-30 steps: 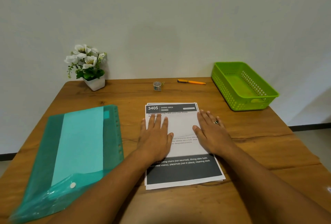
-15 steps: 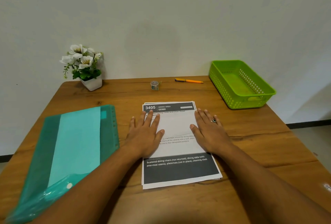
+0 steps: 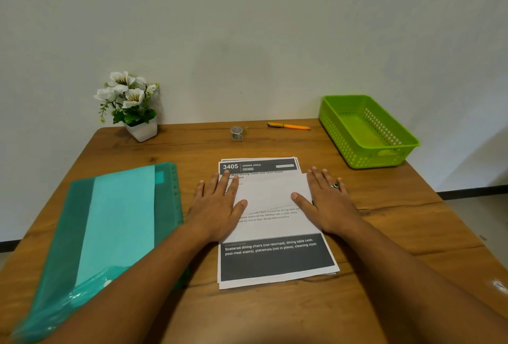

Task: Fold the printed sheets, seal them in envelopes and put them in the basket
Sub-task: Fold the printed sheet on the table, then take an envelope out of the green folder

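Observation:
A stack of printed sheets [image 3: 275, 258] with dark header and footer bands lies in the middle of the wooden table. A folded white sheet [image 3: 270, 192] lies across its upper half. My left hand [image 3: 217, 207] presses flat on the left end of the folded sheet, fingers straight. My right hand [image 3: 328, 202], wearing a ring, presses flat on its right end. A green plastic basket [image 3: 368, 148] stands at the back right with nothing in it. A teal plastic folder [image 3: 110, 228], holding a paler sheet or envelopes, lies at the left.
A small tape roll [image 3: 237, 132] and an orange pen [image 3: 290, 125] lie near the table's back edge [image 3: 209, 123]. A white pot of artificial flowers [image 3: 132, 107] stands at the back left. A white wall rises behind the table.
Both hands have slid apart along the folded sheet, the left one to the left and the right one to the right. The sheets stay where they were.

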A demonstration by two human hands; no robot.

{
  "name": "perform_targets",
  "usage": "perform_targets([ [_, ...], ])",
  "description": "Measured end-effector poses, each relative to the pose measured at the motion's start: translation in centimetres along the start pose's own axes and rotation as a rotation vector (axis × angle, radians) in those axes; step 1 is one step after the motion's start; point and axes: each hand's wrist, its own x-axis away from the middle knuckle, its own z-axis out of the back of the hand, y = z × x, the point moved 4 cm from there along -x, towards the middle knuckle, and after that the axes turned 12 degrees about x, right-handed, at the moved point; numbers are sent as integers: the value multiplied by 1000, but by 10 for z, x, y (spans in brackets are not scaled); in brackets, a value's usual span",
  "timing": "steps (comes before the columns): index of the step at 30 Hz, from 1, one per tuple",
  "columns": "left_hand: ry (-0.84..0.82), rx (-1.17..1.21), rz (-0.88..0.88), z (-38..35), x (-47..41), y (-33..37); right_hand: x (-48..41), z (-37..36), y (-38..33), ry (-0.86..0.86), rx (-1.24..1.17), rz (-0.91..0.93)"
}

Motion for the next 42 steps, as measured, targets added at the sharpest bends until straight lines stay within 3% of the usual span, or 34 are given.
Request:
perform_targets([
  [9, -8, 33, 0, 2, 1, -1, -1, 3, -1, -22, -18, 1],
  [13, -31, 233, -58, 17, 4, -6, -5, 26, -3, -56, -52, 20],
  [16, 68, 380, -108, 42, 20, -19, -7, 51, -18, 3, -26, 159],
  [26, 147, 428, 43, 77, 123, -100, 0, 86, -126, 17, -66, 441],
  [31, 183, 423, 167, 78, 173, -139, 30, 96, -205, 46, -103, 667],
  [36, 144, 402, 239, 75, 207, -151, 65, 94, -275, -35, -164, 837],
  [39, 145, 491, 229, 75, 216, -153, 74, 87, -302, -58, -115, 882],
  [42, 101, 726, 216, 74, 223, -157, 70, 84, -308, -94, -161, 854],
])
